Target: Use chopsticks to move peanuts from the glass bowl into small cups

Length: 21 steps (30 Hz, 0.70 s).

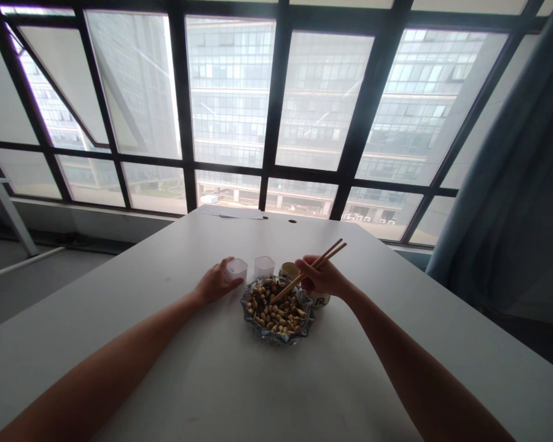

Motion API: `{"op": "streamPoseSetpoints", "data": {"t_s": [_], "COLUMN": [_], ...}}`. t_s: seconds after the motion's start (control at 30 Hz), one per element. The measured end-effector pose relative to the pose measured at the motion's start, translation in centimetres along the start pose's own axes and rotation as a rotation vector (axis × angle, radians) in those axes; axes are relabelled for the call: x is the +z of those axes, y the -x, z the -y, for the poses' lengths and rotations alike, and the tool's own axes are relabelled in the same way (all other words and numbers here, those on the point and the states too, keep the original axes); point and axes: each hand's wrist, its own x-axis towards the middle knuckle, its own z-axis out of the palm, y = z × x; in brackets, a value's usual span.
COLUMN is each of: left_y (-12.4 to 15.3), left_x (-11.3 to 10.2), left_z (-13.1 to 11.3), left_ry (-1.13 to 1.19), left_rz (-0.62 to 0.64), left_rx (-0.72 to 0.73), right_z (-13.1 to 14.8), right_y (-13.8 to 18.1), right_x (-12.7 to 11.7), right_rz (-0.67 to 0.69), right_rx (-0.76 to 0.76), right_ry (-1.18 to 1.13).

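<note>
My right hand [320, 276] grips a pair of wooden chopsticks [328, 253], their tips down among the nuts [276, 314] that fill a scalloped clear glass bowl [276, 337]. The nuts look like peanuts in the shell, mixed with darker bits. On the bowl's left, my left hand [215, 282] has its thumb and fingers around a small translucent white plastic cup [238, 269] standing on the table. A second such cup [264, 267] is just to its right. Behind the bowl is a cream cup [289, 269]; another cream cup with dark lettering [321, 299] is partly hidden under my right hand.
Everything stands on a white table [188, 368]. Papers [233, 212] lie at its far edge, near a round hole [292, 221]. Large dark-framed windows [233, 92] rise beyond it. A blue curtain [507, 172] hangs on the right, and another table's leg [16, 218] shows at left.
</note>
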Motion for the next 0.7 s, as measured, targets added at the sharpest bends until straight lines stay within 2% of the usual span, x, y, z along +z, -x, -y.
{"op": "streamPoseSetpoints", "data": {"t_s": [0.23,0.47,0.7], "left_y": [0.0,0.0,0.0], "left_x": [0.0,-0.1,-0.1], "left_z": [0.0,0.0,0.0], "left_ry": [-0.015,-0.025,-0.013], "left_rz": [0.022,0.018,0.016], "left_rx": [-0.009,-0.004,-0.008], "right_z": [2.7,2.7,3.4], "right_y": [1.1,1.2,1.7], "right_x": [1.4,2.4,2.2], "right_rz": [0.046,0.076,0.109], "right_rx": [-0.061,-0.072,-0.1], "right_ry": [0.156,0.226,0.306]}}
